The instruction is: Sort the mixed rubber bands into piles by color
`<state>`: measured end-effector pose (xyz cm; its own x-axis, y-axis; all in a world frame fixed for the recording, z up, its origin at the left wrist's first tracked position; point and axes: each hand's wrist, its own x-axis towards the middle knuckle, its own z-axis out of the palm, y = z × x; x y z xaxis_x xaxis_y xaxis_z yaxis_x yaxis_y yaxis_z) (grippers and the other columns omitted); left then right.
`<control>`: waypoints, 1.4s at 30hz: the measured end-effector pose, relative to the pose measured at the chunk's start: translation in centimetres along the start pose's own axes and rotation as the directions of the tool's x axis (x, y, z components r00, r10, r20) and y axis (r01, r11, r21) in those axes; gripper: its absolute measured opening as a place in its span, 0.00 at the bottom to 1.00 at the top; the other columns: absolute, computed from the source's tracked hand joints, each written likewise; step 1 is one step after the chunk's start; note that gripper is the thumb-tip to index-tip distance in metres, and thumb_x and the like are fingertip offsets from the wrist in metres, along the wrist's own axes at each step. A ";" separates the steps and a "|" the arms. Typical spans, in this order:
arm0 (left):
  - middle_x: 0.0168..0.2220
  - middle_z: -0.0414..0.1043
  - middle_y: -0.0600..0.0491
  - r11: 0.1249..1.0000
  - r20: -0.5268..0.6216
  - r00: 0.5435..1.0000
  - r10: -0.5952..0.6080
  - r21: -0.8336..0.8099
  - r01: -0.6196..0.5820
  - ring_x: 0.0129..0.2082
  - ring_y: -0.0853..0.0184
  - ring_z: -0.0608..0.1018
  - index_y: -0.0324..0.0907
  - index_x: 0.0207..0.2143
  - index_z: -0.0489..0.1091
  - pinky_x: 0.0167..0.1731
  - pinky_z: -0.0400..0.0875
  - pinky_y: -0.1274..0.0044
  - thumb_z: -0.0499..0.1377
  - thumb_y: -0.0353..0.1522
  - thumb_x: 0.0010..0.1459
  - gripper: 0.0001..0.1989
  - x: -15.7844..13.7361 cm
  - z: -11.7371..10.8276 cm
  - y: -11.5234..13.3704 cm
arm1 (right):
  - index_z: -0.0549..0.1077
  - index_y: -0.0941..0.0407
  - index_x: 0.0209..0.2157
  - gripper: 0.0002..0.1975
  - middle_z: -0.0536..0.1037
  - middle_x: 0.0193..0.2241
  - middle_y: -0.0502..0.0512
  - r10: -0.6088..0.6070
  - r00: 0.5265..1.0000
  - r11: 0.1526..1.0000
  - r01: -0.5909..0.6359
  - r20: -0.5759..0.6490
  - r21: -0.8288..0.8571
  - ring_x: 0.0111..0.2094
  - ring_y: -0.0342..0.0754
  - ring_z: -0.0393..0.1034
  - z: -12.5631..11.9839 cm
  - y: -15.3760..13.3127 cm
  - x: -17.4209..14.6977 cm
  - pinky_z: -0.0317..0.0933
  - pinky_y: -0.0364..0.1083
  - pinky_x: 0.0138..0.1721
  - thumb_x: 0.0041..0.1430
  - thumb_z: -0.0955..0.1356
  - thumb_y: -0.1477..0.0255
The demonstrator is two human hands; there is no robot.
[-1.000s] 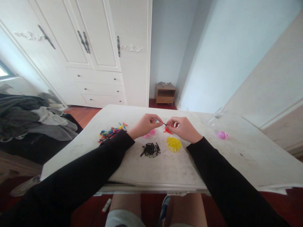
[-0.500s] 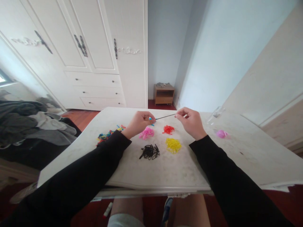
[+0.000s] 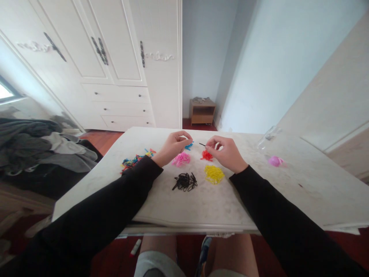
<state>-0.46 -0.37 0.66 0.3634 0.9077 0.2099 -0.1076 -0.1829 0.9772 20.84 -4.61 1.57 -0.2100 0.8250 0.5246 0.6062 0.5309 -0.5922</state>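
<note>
A black rubber band sticks out to the left from the pinched thumb and finger of my right hand, just above the red bands. My left hand has its thumb and forefinger tips close together beside the blue bands; whether anything is between them I cannot make out. Below the hands lie heaps of pink bands, yellow bands and black bands. A mixed-colour heap is partly behind my left wrist.
On the right of the white table lie a clear plastic container and a pinkish-purple item. Clothes are piled at the left. A white wardrobe and a small wooden cabinet stand beyond.
The black band was stretched between both hands; now it is out of my left hand and short in my right. My right hand has come slightly left and lower, over the red heap.
</note>
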 end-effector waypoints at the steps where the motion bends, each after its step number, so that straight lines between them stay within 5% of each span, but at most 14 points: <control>1: 0.17 0.48 0.64 0.992 -0.018 0.998 -0.054 -0.112 0.052 0.16 0.77 0.50 0.40 0.28 0.69 0.18 0.41 0.79 0.65 0.30 0.54 0.07 0.1 0.0 0.0 | 0.76 0.56 0.27 0.04 0.79 0.26 0.51 -0.033 0.998 0.999 0.033 0.054 0.004 0.29 0.46 0.70 0.0 -0.2 -0.1 0.62 0.46 0.34 0.55 0.70 0.76; 6: 0.20 0.53 0.60 0.769 0.022 0.922 -0.387 -0.544 0.336 0.17 0.77 0.57 0.37 0.31 0.69 0.14 0.47 0.83 0.60 0.26 0.56 0.02 0.7 -0.3 0.3 | 0.77 0.54 0.28 0.06 0.79 0.29 0.51 -0.276 0.877 0.961 0.247 0.395 0.123 0.35 0.47 0.72 0.9 -1.7 -0.9 0.65 0.48 0.42 0.56 0.71 0.79; 10: 0.27 0.68 0.49 0.669 0.068 0.886 -0.459 -0.630 0.395 0.25 0.71 0.72 0.34 0.35 0.71 0.21 0.67 0.82 0.56 0.26 0.59 0.05 0.7 -0.2 0.3 | 0.79 0.54 0.31 0.03 0.80 0.31 0.52 -0.286 0.802 0.958 0.251 0.525 0.138 0.35 0.46 0.73 1.6 -1.9 -1.2 0.65 0.49 0.45 0.59 0.73 0.74; 15: 0.36 0.77 0.40 0.657 0.155 0.887 -0.436 -0.619 0.431 0.39 0.64 0.81 0.33 0.36 0.72 0.42 0.77 0.77 0.54 0.24 0.58 0.08 0.3 0.2 0.2 | 0.78 0.55 0.32 0.03 0.77 0.29 0.51 -0.202 0.937 0.979 0.205 0.286 0.018 0.33 0.47 0.70 1.3 -1.0 -0.8 0.63 0.47 0.39 0.59 0.73 0.71; 18: 0.39 0.78 0.37 0.677 0.258 0.890 -0.376 -0.579 0.455 0.43 0.61 0.81 0.33 0.36 0.73 0.47 0.75 0.74 0.53 0.28 0.61 0.10 -0.1 0.5 0.1 | 0.77 0.55 0.32 0.03 0.75 0.30 0.52 -0.204 0.966 0.976 0.213 0.157 -0.040 0.34 0.48 0.68 1.0 -0.7 -0.5 0.62 0.48 0.39 0.60 0.72 0.72; 25: 0.37 0.78 0.43 0.690 0.448 0.847 -0.285 -0.518 0.506 0.40 0.64 0.80 0.36 0.38 0.73 0.42 0.72 0.75 0.55 0.32 0.62 0.09 -0.7 1.2 0.0 | 0.80 0.53 0.36 0.02 0.73 0.35 0.55 -0.245 0.958 0.960 0.261 0.148 -0.099 0.42 0.53 0.66 1.3 -0.3 -0.4 0.62 0.52 0.45 0.59 0.75 0.72; 28: 0.38 0.77 0.45 0.713 0.474 0.848 -0.239 -0.507 0.484 0.40 0.65 0.79 0.36 0.39 0.72 0.43 0.70 0.76 0.57 0.28 0.60 0.07 -0.9 1.3 -0.2 | 0.81 0.52 0.35 0.02 0.74 0.34 0.54 -0.254 0.952 0.961 0.269 0.173 -0.065 0.41 0.52 0.66 1.5 0.0 -0.4 0.62 0.53 0.44 0.59 0.75 0.71; 35: 0.45 0.78 0.44 0.771 0.486 0.855 -0.183 -0.468 0.431 0.50 0.61 0.79 0.35 0.47 0.69 0.55 0.65 0.70 0.55 0.16 0.48 0.23 -1.3 1.6 -0.9 | 0.79 0.54 0.25 0.07 0.74 0.33 0.53 -0.292 0.936 0.951 0.306 0.197 -0.045 0.40 0.51 0.65 1.7 0.3 -0.5 0.61 0.53 0.43 0.56 0.75 0.76; 42: 0.46 0.78 0.45 0.800 0.507 0.852 -0.130 -0.454 0.392 0.50 0.62 0.80 0.38 0.46 0.69 0.56 0.65 0.68 0.56 0.14 0.49 0.22 -1.3 1.6 -1.3 | 0.73 0.55 0.27 0.07 0.73 0.36 0.55 -0.240 0.932 0.961 0.268 0.270 -0.070 0.43 0.53 0.63 1.6 -0.4 -0.5 0.60 0.55 0.49 0.56 0.72 0.78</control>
<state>0.66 -1.89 -0.81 0.7929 0.6056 0.0676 -0.3635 0.3811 0.8501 19.47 -4.94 0.51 -0.5487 0.6941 0.4661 0.5803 0.7175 -0.3854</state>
